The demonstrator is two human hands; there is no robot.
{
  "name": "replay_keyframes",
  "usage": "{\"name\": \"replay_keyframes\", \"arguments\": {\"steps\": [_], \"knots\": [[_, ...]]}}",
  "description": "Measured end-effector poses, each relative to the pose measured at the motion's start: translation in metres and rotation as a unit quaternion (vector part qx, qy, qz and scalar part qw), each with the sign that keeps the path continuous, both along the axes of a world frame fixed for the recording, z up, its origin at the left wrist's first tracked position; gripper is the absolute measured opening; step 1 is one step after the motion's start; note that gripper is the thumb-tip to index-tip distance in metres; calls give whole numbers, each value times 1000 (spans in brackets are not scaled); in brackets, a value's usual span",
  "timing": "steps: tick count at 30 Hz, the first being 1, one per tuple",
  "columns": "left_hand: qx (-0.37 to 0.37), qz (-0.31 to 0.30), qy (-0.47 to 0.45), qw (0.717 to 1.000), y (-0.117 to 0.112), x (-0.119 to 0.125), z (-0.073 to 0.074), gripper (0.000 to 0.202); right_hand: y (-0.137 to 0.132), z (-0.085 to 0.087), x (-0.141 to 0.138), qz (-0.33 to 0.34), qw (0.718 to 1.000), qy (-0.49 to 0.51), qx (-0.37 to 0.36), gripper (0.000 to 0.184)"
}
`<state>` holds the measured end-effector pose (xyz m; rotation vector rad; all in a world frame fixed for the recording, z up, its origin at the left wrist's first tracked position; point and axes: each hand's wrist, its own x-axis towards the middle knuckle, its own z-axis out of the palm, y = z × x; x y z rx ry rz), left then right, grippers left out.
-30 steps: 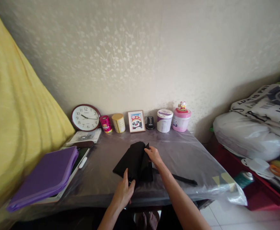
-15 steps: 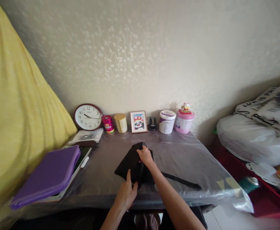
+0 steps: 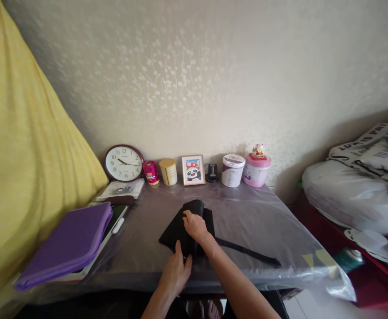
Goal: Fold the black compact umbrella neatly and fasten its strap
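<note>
A folded black cloth (image 3: 177, 228) lies near the table's front, with a long black strap (image 3: 247, 252) trailing from it to the right. My left hand (image 3: 176, 271) is at the cloth's near edge, index finger stretched along the top and thumb apart from it; its other fingers are hidden beneath, and it seems to grip the edge. On top of the cloth, my right hand (image 3: 195, 225) has its fingers curled over the raised fold, knuckles up. A ring shows on the left hand.
Left on the plastic-covered table (image 3: 247, 212) lies a purple zip folder (image 3: 64, 239) over papers. Along the wall stand a clock (image 3: 123, 163), a pink can (image 3: 151, 173), a yellow can (image 3: 168, 172), a picture frame (image 3: 193, 170) and two tubs. Bags (image 3: 353, 190) sit at right.
My right hand has moved from the far end of the fold towards me and slightly left along the cloth. The left hand stays at the near edge.
</note>
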<state>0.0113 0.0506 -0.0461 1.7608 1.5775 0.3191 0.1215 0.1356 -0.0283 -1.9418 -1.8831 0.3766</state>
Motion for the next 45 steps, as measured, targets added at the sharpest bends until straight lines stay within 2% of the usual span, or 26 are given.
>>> {"name": "replay_keyframes", "arguments": {"steps": [7,10,14,16,18,21,23,26,29,35,38,42,45], "knots": [[84,-4,-32,996,-7,1,-1,73,-9,-2,5,40,999,-11,26,27],[95,-5,-28,995,-7,2,-4,71,-9,-2,8,45,999,4,18,27],[85,-37,-10,996,-4,2,-8,62,-8,-2,11,56,998,38,18,29],[80,-42,2,996,-3,2,-9,60,-12,-1,13,72,994,71,44,28],[76,-39,4,996,-2,2,-9,59,-19,-1,16,100,983,111,104,26],[62,-32,-7,998,-2,2,-7,60,-37,-8,25,120,963,143,196,26],[54,-26,-19,998,-2,2,-6,61,-47,-17,30,117,958,129,226,28],[52,-20,-35,998,-1,2,-7,61,-49,-31,34,118,962,78,235,30],[55,-16,-31,998,-1,1,-10,62,-34,-38,33,115,969,34,216,33],[66,-24,8,998,2,0,-16,62,17,-36,40,58,983,-13,174,32],[62,-24,44,997,2,2,-14,63,30,-36,46,-9,985,-38,168,35],[81,-31,97,991,-1,7,-12,62,22,-42,44,-144,977,-24,157,48],[105,-40,128,985,-4,12,-11,62,6,-47,32,-163,978,-2,130,53]]}}
